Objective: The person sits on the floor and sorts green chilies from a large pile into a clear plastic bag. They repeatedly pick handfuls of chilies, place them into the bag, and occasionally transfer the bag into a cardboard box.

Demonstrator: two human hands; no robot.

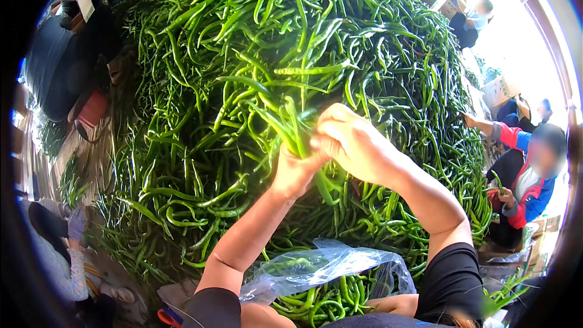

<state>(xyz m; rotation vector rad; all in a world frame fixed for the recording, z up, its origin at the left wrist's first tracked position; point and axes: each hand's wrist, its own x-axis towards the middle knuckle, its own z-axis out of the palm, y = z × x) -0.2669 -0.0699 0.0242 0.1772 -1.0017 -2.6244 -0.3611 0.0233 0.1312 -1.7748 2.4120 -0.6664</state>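
A large heap of long green chili peppers (191, 77) fills the middle of the view. Above it, my left hand (298, 171) grips a small bunch of green chili peppers (291, 130), whose ends stick out over and below the fist. My right hand (344, 139) meets the left at the bunch, its fingers bent together at the peppers' side; what they pinch is hard to make out. Close to my body, a clear plastic bag (319, 269) lies open with more green chili peppers (332, 303) in it.
Across the heap at right, a co-worker in a red and blue jacket (539, 196) holds a pepper and reaches to the pile. Other people sit at upper right, upper left and lower left. Cardboard boxes (501, 91) stand at right; a red container (92, 108) is at left.
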